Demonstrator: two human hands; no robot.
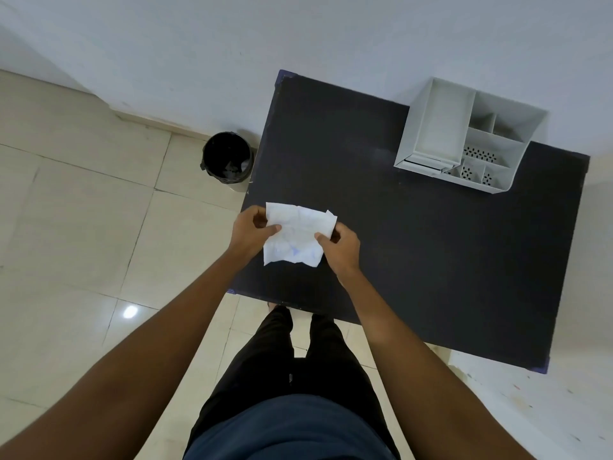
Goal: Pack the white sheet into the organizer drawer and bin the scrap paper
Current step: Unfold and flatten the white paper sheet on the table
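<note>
A crumpled white paper with faint blue marks is held over the left part of the black table. My left hand pinches its left edge and my right hand pinches its right edge. A white desk organizer with several compartments and a slightly protruding drawer at its front stands at the table's far right. A round bin lined with a black bag stands on the floor by the table's far left corner.
A pale wall runs behind the table and bin. Beige floor tiles spread to the left. My legs stand at the table's near edge.
</note>
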